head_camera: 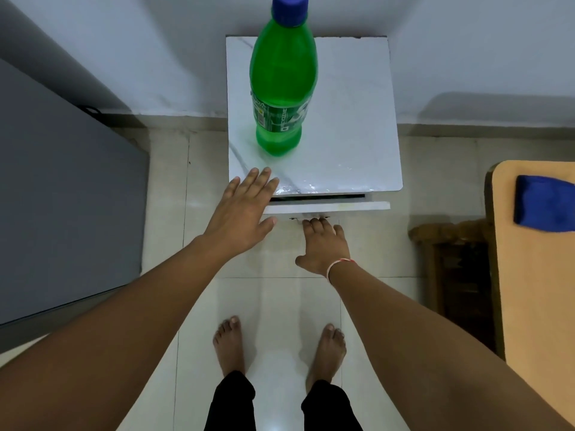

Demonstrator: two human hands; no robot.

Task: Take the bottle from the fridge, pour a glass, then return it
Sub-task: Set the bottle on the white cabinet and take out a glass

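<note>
Stands upright on the white worktop (pixel 351 144), the green bottle (pixel 281 88), long axis vertical, just beyond the spread, empty left hand (pixel 241 213) and nearer to it than to the right hand (pixel 323 247), curled at the drawer (pixel 326 206) edge below.

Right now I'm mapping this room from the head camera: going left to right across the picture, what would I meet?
Grey fridge → left hand → green bottle on the white cabinet → dark wooden furniture → tan tabletop bearing a blue cloth.
</note>
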